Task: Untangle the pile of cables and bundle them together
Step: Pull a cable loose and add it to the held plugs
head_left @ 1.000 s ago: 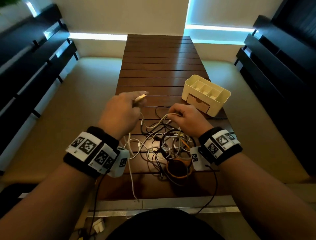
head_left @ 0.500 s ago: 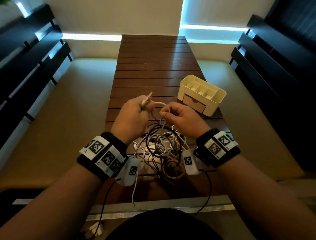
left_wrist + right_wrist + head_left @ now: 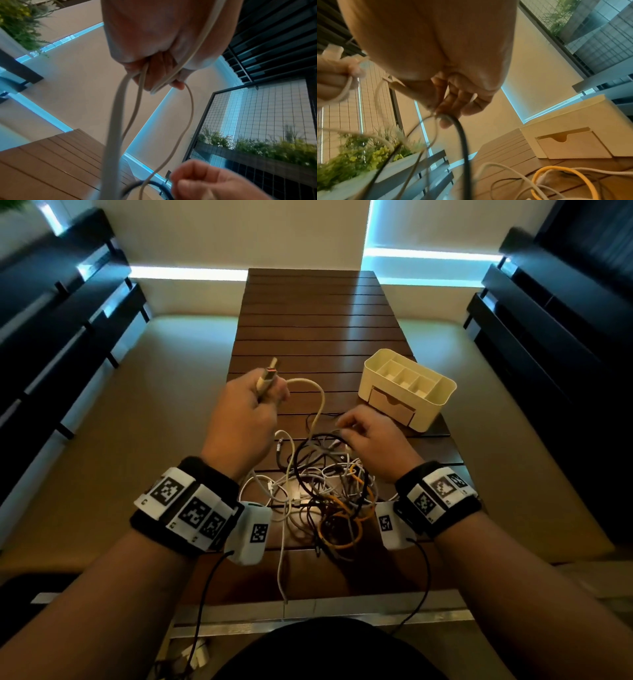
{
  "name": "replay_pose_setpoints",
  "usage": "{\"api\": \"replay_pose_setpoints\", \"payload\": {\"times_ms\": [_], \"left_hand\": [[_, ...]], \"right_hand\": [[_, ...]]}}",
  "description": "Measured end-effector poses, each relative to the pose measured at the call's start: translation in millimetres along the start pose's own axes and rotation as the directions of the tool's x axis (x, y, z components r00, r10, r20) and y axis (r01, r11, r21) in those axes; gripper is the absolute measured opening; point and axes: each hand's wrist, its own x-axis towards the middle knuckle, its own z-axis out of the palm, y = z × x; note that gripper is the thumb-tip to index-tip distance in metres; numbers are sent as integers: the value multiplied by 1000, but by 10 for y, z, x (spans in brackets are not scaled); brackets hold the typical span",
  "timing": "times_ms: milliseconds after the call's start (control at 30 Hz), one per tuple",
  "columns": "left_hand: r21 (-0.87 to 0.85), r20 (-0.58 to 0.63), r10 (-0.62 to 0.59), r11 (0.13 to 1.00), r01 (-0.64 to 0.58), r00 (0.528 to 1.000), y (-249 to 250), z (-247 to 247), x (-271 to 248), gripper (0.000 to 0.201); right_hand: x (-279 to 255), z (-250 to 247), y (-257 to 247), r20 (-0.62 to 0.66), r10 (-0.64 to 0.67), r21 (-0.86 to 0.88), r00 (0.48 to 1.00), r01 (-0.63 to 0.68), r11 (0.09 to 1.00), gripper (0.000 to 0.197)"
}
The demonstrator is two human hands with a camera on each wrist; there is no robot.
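Note:
A tangled pile of cables [image 3: 325,491], white, black and orange, lies on the slatted wooden table [image 3: 315,313] near its front edge. My left hand [image 3: 263,402] is raised above the pile's left side and grips a beige cable [image 3: 317,402] near its USB plug [image 3: 269,373]; the same beige cable [image 3: 185,121] loops down from the fist toward the pile. My right hand [image 3: 346,428] hovers at the pile's far right side and pinches thin strands and a black cable [image 3: 462,135] at its fingertips.
A cream desk organiser [image 3: 407,390] with compartments and a small drawer stands on the table right of the hands, also seen as the organiser [image 3: 570,136]. Dark slatted benches [image 3: 51,313] flank both sides. An orange cable loop [image 3: 559,180] lies in the pile's near right part.
My left hand has lifted the beige cable's plug end higher and leftward, drawing a loop out of the pile. My right hand has dropped away from it toward the pile.

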Motion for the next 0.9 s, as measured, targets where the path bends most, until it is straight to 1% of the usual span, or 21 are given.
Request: {"api": "replay_pose_setpoints", "payload": {"times_ms": [67, 100, 167, 233, 300, 367, 433, 533, 600, 667, 733, 833, 900], "left_hand": [[72, 47, -14, 997, 11, 999, -25, 18, -22, 25], [93, 62, -15, 996, 10, 998, -45, 28, -32, 25], [100, 90, -1, 995, -8, 996, -72, 56, -54, 25], [79, 105, 23, 996, -31, 994, -47, 82, -75, 24], [39, 73, 49, 998, -52, 996, 15, 66, -66, 23], [-6, -13, 59, 998, -59, 998, 71, 10, -23, 22], [-41, -74, 59, 997, -62, 996, 81, -48, 17, 22], [-32, -53, 24, 999, -26, 998, 42, -63, -30, 23], [-40, -22, -5, 999, 4, 1000, -17, -48, -89, 24], [-51, 1, -37, 998, 37, 999, -59, -42, -127, 25], [-50, 2, -41, 998, 41, 999, -60, -51, -132, 25], [-40, -14, -22, 999, 21, 1000, -16, -66, -123, 26], [-117, -18, -58, 992, 56, 998, -43, -80, -115, 27]], "right_hand": [[-6, -37, -98, -78, -56, 85, 995, 63, 994, 19], [-14, -52, -173, -98, -78, 151, 992, 92, 984, 22], [-31, -67, -351, -96, -121, 327, 988, 146, 934, 26], [-38, -50, -499, -58, -167, 462, 984, 175, 869, 26], [-56, 8, -580, 23, -182, 539, 983, 141, 830, 18], [-84, 92, -582, 99, -167, 569, 981, 82, 818, 11], [-91, 163, -522, 138, -136, 575, 981, 33, 817, 10], [-57, 168, -417, 152, -69, 510, 986, -19, 860, 12], [-29, 137, -351, 142, -53, 386, 988, -6, 923, 12], [-21, 118, -293, 125, -68, 225, 990, 39, 974, 12], [-9, 119, -254, 126, -99, 126, 987, 83, 989, 10], [15, 155, -213, 208, -97, 24, 973, 94, 995, 7], [19, 190, -144, 257, -106, -98, 961, 135, 986, 7]]}}
